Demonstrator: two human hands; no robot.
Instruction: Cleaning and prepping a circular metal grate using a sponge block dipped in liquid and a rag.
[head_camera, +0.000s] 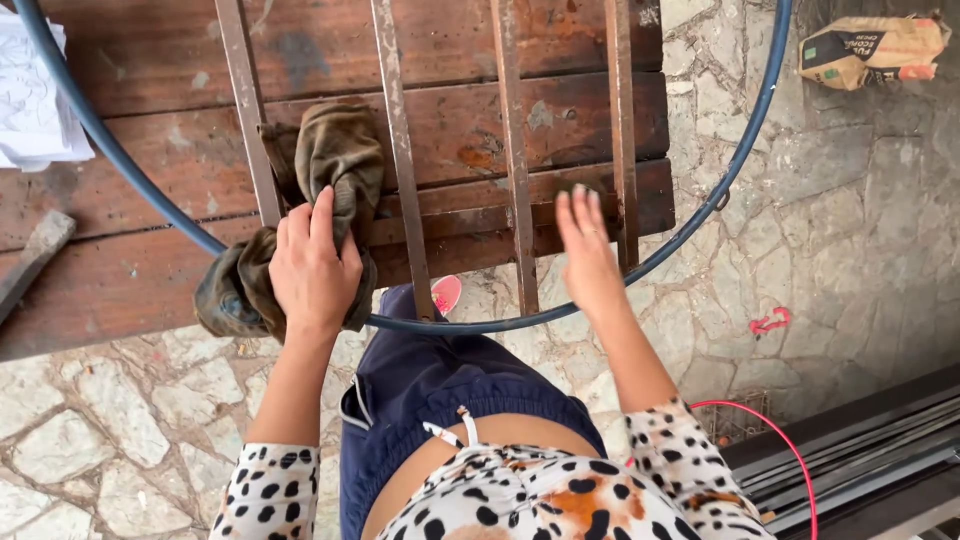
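Observation:
A round metal frame with a blue rim (735, 170) and several rusty brown bars (400, 150) lies across a worn wooden table (150, 270). My left hand (312, 268) presses a dirty olive-brown rag (340, 150) against the frame, between two bars near the rim. My right hand (585, 250) rests flat with fingers apart on the table edge, beside a rusty bar (622, 140); it holds nothing.
White paper (30, 100) lies at the table's left corner, with a grey bar (35, 255) below it. A brown paper bag (870, 50) sits on the stone paving at upper right. Dark metal profiles (870, 450) and a red cable (790, 450) are at lower right.

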